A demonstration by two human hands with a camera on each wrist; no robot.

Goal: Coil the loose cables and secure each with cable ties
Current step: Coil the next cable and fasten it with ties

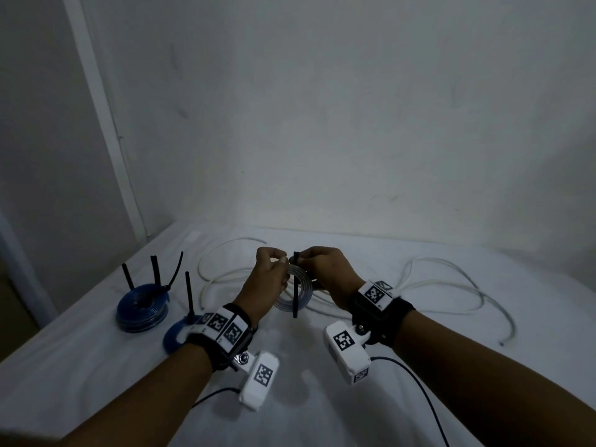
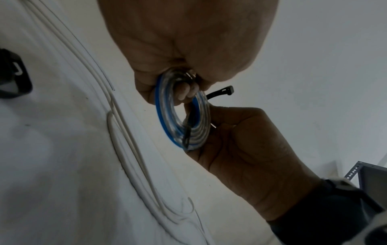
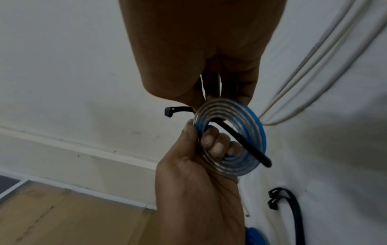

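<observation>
We hold a small clear-and-blue cable coil (image 1: pixel 295 293) up over the tabletop (image 1: pixel 322 398), which is covered w/ a white cloth. Our left hand (image 1: pixel 269 279) grips the coil, fingers curled through its centre. Our right hand (image 1: pixel 325 269) pinches a black cable tie (image 1: pixel 295 285) near its head; the tie's strap passes through the coil and hangs down, not yet looped shut. Loose white cable (image 1: pixel 451 285) sprawls on the cloth behind and to the right. To the left sit two blue coils (image 1: pixel 142 311), already tied, black tie tails sticking up. Plain white wall (image 1: pixel 322 124) behind, dim light; in the right wrist view there's what looks like a wooden floor (image 3: pixel 62 215) below the tabletop edge, tho it's blurry.
</observation>
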